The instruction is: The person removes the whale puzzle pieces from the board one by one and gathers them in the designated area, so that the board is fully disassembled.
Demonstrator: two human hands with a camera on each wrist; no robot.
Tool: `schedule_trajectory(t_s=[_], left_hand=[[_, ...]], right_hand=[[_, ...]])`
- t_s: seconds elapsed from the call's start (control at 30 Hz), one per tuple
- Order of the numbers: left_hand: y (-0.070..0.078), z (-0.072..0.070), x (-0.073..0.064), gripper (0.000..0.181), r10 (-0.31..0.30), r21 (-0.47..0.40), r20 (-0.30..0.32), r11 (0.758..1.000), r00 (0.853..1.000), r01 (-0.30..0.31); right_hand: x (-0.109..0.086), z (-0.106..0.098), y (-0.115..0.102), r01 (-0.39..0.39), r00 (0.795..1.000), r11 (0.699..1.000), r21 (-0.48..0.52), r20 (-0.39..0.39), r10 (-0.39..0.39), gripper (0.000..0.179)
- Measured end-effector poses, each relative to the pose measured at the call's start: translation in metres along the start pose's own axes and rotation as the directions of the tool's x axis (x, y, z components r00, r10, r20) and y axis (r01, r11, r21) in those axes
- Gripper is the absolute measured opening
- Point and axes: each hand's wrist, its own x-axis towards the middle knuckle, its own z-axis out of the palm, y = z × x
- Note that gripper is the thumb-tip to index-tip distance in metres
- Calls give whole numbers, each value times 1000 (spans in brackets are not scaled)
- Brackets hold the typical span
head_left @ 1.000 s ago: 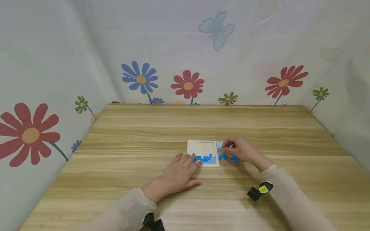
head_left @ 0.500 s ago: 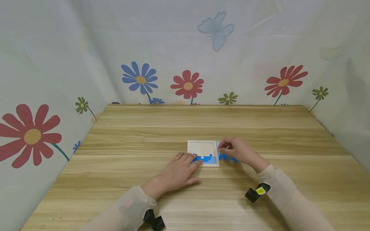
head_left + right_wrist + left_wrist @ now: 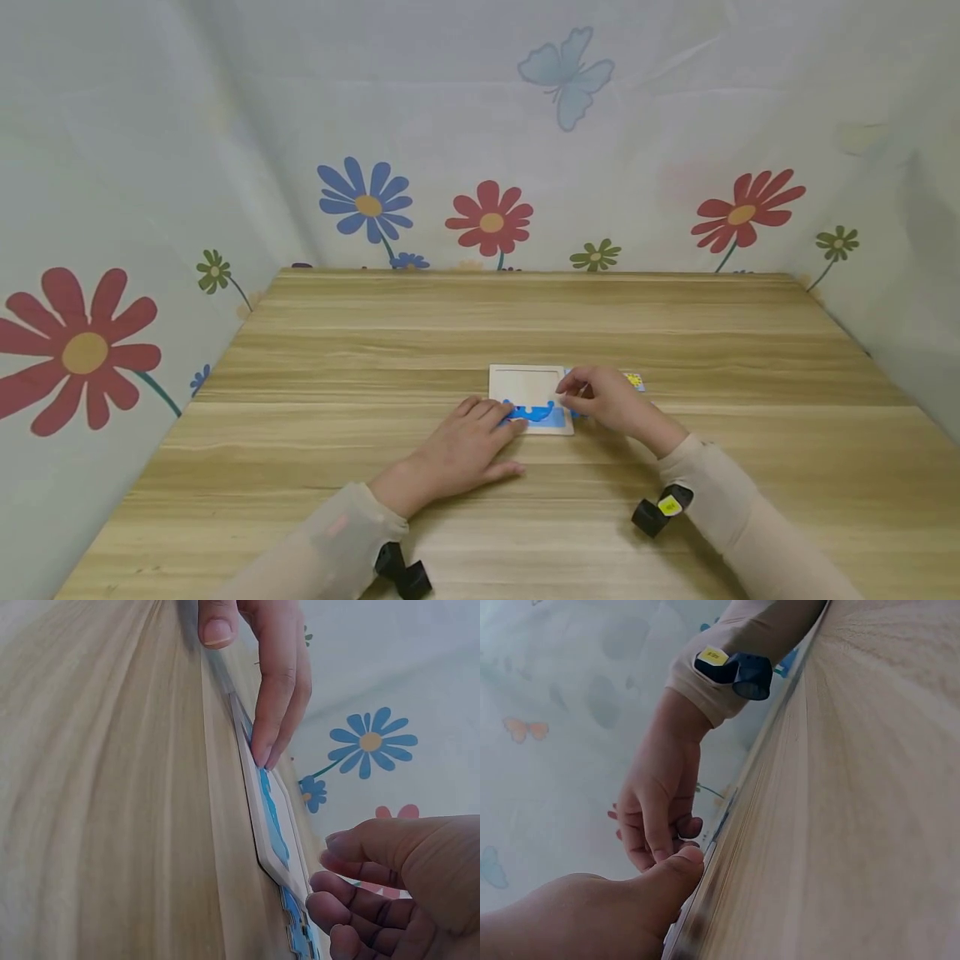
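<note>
The left hand (image 3: 461, 450) lies flat, with its fingers long and straight. Its fingertips rest on the near left part of a small wooden puzzle frame (image 3: 527, 367), touching the blue puzzle picture (image 3: 536, 414) inside. Its thumb sticks out to the side, away from the frame.

The right hand (image 3: 611, 404) is at the right edge of the frame. Its fingers are bent and the tips are close together. I cannot tell if it is pinching a little piece or nothing, and I cannot tell if the tips touch the frame.

The frame lies flat on the wooden surface (image 3: 480, 325), between the two hands. The blue is in the near part of it, and the far part shows plain wood.

Some loose blue pieces (image 3: 292, 911) lie just beside the frame, mostly hidden under the right hand in the head view, so I can't count them. A bit with yellow on it (image 3: 634, 381) peeks out past that hand.

The left fingers cover the near left corner of the frame. In the left wrist view, the left hand hides almost all of the frame. In the right wrist view, the loose pieces are partly behind the right fingers.
</note>
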Motion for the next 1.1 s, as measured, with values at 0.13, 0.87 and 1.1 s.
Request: schedule_trajectory(t_s=[0.13, 0.87, 1.1], left_hand=[[0, 0, 0, 59, -7, -21, 8, 1000, 1000, 7], [3, -1, -2, 60, -29, -41, 2, 999, 1000, 29], [3, -1, -1, 61, -40, -38, 24, 998, 999, 40]], right_hand=[[2, 2, -4, -24, 999, 999, -44, 22, 25, 11], [5, 13, -9, 5, 1000, 991, -133, 27, -1, 6], [4, 13, -9, -2, 1000, 993, -118, 17, 4, 6]])
